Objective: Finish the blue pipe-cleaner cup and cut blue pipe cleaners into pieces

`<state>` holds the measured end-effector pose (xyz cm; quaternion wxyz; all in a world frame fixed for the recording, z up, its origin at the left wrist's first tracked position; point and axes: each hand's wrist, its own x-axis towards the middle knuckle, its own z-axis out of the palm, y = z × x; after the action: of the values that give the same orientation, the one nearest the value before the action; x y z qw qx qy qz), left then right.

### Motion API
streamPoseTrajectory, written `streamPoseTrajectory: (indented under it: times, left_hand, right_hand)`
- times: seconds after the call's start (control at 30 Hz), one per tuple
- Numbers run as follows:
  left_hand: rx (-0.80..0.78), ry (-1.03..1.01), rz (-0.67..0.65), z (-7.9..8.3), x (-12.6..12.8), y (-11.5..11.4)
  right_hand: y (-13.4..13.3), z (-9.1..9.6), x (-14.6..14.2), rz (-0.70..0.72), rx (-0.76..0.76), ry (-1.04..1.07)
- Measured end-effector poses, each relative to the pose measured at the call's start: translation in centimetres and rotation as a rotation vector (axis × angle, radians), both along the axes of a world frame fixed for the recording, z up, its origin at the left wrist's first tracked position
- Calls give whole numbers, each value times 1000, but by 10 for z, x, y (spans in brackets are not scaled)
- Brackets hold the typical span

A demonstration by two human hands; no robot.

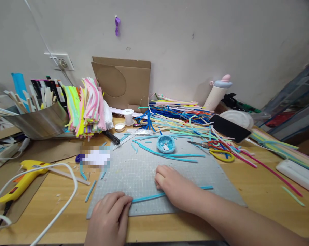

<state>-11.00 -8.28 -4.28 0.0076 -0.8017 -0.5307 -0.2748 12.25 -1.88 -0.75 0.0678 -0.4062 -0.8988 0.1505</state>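
- Left hand (107,215): thumb and forefinger look pinched together at the near-left end of a blue pipe cleaner (148,198); the other fingers curl in behind them.
- Right hand (173,186): fingers bent inward over the cutting mat (134,177), with the gap between them hidden, so I cannot tell whether they grip anything.
- The blue pipe cleaner leads rightward from the left pinch and angles slightly away from the person. It passes behind or beneath the right hand near the wrist, and its far end shows beyond the forearm.
- The key relation, as I judge it: its long axis runs nearly straight from the left pinch towards the right wrist. The left hand is at its end; the right fingertips lie a little beyond its line, apart from it.
- Ahead of the right fingers, slightly to their right, sits a fuzzy blue cup (166,144) with a small white piece inside. Two loose blue stems (169,153) lie between.
- Farther ahead and right of the right hand are scissors (222,155) with coloured handles.
- Forward and left of the left hand lies a short blue offcut (90,191); well left of it, a yellow glue gun (23,182).
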Motion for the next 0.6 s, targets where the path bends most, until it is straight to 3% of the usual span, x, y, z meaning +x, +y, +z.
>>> streamPoseTrajectory:
  times: [0.2, 0.37, 0.6]
  left_hand:
    - [13, 5, 2, 0, 0, 0]
    - [10, 19, -8, 2, 0, 0]
    - [16, 15, 1, 2, 1, 0]
  right_hand:
    - [7, -3, 5, -27, -87, 132]
    - [14, 1, 14, 66, -229, 275]
    - [5, 2, 8, 17, -98, 128]
